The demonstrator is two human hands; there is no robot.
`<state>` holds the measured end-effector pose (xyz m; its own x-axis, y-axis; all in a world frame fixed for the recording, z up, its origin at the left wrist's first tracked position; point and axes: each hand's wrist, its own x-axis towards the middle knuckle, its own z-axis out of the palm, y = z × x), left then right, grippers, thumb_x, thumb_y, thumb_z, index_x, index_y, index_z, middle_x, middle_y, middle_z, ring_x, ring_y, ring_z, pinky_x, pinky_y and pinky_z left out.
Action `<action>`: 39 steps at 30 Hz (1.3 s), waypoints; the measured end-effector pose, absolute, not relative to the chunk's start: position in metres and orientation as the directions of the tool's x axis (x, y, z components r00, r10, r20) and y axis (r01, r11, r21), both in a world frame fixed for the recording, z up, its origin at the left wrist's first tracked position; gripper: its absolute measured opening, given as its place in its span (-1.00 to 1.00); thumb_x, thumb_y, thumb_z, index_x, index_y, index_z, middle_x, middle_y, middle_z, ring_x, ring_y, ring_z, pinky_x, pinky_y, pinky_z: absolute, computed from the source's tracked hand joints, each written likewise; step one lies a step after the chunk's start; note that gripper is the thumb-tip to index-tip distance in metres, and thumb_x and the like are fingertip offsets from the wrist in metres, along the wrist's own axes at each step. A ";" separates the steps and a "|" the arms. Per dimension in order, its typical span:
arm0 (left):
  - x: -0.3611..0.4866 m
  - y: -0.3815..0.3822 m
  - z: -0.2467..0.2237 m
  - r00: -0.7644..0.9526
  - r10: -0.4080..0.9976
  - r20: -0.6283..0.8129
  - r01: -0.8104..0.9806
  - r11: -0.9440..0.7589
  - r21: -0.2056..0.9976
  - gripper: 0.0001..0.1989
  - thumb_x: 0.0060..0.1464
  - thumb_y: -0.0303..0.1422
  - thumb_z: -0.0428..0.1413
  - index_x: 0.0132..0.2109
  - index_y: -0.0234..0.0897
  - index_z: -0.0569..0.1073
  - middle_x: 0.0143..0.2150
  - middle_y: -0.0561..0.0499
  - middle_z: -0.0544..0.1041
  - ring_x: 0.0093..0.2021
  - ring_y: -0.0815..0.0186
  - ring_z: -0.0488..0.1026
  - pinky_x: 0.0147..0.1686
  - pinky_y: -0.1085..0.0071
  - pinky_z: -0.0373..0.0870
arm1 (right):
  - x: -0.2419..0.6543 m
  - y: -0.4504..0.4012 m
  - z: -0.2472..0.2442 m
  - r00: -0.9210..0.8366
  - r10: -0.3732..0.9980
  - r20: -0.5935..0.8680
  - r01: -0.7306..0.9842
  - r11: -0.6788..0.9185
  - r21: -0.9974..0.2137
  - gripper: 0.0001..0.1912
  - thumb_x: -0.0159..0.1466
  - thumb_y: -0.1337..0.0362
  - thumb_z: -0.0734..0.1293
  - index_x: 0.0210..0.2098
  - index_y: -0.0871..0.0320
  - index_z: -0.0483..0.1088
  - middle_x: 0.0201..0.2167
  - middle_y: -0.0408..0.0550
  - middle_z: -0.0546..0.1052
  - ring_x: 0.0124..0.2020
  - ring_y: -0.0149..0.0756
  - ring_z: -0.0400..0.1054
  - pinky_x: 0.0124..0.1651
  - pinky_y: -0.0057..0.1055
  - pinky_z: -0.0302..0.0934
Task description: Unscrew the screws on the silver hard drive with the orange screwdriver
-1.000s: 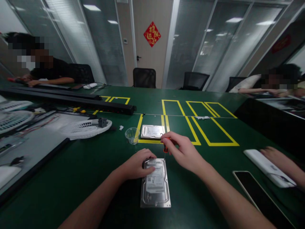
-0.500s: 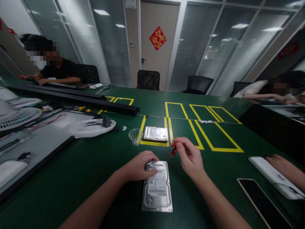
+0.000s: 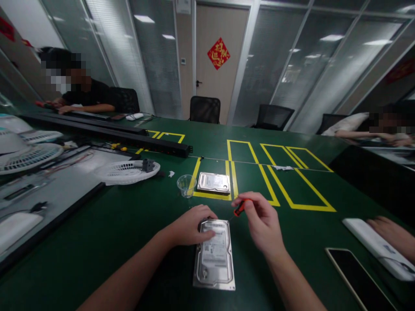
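In front of me a silver hard drive (image 3: 215, 259) lies label side up on the green table. My left hand (image 3: 191, 226) grips its far left corner, thumb on the label and fingers around the far edge. My right hand (image 3: 261, 216) pinches the red and black handle of a screwdriver (image 3: 240, 208). Its thin shaft slants down to the drive's far right corner; whether the tip sits in a screw is too small to tell. Beyond my hands a second hard drive (image 3: 214, 182) rests within a yellow tape outline, beside a clear plastic cup (image 3: 186, 185).
A phone (image 3: 358, 276) and a white device (image 3: 378, 246) under another person's hand (image 3: 394, 233) are at right. White fan grilles (image 3: 128, 172), a grey panel (image 3: 74, 172) and long black bars (image 3: 129, 137) occupy the left. Two people sit at the far sides.
The screwdriver handle has tilted lower and turned more sideways as my right hand shifted slightly right. My left hand keeps its hold on the drive. The view has moved a little.
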<state>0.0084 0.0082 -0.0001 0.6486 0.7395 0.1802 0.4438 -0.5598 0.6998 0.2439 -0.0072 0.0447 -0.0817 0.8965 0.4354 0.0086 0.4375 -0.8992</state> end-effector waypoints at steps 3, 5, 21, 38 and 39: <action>0.009 0.008 0.001 0.651 0.738 0.179 0.444 -0.561 0.699 -0.70 0.13 -0.33 0.24 0.03 -0.17 0.52 -0.04 -0.06 0.54 -0.01 0.14 0.44 0.03 0.22 0.39 | 0.233 -0.006 0.042 -0.078 0.922 0.380 -0.122 0.369 -0.921 -0.74 0.49 0.09 0.21 -0.05 0.03 0.48 -0.25 -0.04 0.49 -0.27 -0.23 0.42 -0.11 -0.22 0.34; 0.008 0.008 0.001 0.649 0.741 0.173 0.447 -0.556 0.701 -0.67 0.12 -0.34 0.25 0.05 -0.17 0.52 -0.03 -0.06 0.54 -0.01 0.14 0.44 0.03 0.23 0.39 | 0.226 -0.004 0.044 -0.095 0.936 0.340 -0.197 0.317 -0.928 -0.68 0.50 0.06 0.15 -0.08 0.05 0.48 -0.28 -0.05 0.45 -0.31 -0.25 0.37 -0.11 -0.23 0.33; 0.005 0.007 0.003 0.650 0.748 0.133 0.468 -0.532 0.706 -0.68 0.14 -0.34 0.25 0.05 -0.19 0.50 -0.02 -0.07 0.51 -0.02 0.15 0.44 -0.01 0.24 0.40 | 0.225 -0.004 0.050 -0.185 0.925 0.330 -0.334 0.257 -0.907 -0.58 0.53 0.06 0.08 0.02 0.13 0.47 -0.30 -0.02 0.44 -0.32 -0.25 0.29 -0.19 -0.27 0.22; 0.006 0.008 0.005 0.657 0.746 0.106 0.474 -0.519 0.712 -0.68 0.16 -0.33 0.24 0.06 -0.19 0.50 -0.01 -0.06 0.50 -0.02 0.16 0.43 0.00 0.24 0.39 | 0.229 -0.003 0.045 -0.154 0.925 0.348 -0.421 0.257 -0.870 -0.75 0.50 0.17 0.22 -0.01 0.09 0.49 -0.20 -0.03 0.50 -0.21 -0.26 0.37 -0.09 -0.30 0.24; 0.006 0.008 0.005 0.663 0.741 0.103 0.471 -0.521 0.712 -0.68 0.16 -0.33 0.24 0.06 -0.19 0.50 -0.02 -0.06 0.50 -0.03 0.17 0.43 -0.01 0.24 0.39 | 0.230 -0.003 0.044 -0.149 0.924 0.353 -0.402 0.270 -0.875 -0.81 0.48 0.19 0.26 -0.03 0.07 0.47 -0.16 -0.03 0.52 -0.18 -0.25 0.40 -0.06 -0.28 0.25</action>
